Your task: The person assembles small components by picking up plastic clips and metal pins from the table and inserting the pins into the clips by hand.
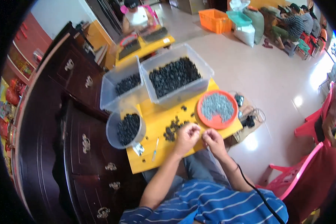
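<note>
My left hand (pixel 187 139) is closed in a pinch over the near edge of the yellow table (pixel 158 152). Close beside it, my right hand (pixel 214 142) is also pinched, its fingertips facing the left ones. Whatever lies between the fingers is too small to make out. Small black parts (pixel 171 131) are scattered on the table just left of my left hand. Beyond my right hand sits a round orange-red tray (pixel 216 123) with many small silvery metal pieces (pixel 216 104).
Two clear plastic bins (pixel 177 100) (pixel 107 87) and a clear round tub (pixel 114 139) hold black parts. A thin white-and-blue tool (pixel 155 150) lies left. Dark wooden drawers (pixel 87 143) border the left; a pink chair (pixel 293 173) stands right. Another person (pixel 137 18) sits at a far table.
</note>
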The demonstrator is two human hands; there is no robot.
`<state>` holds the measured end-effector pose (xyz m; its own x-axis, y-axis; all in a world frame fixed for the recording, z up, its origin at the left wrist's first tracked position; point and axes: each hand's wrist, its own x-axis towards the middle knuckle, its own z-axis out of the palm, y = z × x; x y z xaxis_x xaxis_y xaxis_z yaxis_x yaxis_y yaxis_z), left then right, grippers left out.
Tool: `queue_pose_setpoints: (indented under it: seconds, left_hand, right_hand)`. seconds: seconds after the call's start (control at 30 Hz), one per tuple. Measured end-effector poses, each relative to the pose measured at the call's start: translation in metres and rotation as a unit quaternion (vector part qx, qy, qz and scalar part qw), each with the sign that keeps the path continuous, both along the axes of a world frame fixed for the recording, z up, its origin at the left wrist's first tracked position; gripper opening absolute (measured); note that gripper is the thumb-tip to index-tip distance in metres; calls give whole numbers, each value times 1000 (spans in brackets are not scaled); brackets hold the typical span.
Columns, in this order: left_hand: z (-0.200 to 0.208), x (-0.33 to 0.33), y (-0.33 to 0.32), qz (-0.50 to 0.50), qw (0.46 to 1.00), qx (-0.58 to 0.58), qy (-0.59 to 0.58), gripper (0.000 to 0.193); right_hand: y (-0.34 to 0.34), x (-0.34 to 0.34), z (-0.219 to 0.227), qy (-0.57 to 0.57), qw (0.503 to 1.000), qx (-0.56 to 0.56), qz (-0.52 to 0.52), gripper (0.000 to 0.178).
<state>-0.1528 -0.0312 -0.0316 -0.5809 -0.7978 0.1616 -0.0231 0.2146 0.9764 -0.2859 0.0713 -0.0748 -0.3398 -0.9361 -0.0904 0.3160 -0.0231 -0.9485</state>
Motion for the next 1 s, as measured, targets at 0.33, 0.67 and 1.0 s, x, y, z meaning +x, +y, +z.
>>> queue_pose_setpoints:
  seconds: [0.33, 0.67, 1.0]
  left_hand:
    - [23, 63, 20, 21, 995, 94, 25, 22]
    - [25, 82, 31, 29, 998, 50, 4, 33]
    - [22, 80, 33, 39, 998, 52, 1, 31]
  right_hand:
    - [-5, 39, 34, -41, 999, -5, 25, 8]
    - [1, 56, 38, -35, 998, -17, 58, 8]
    - [-1, 57, 32, -21, 997, -16, 66, 8]
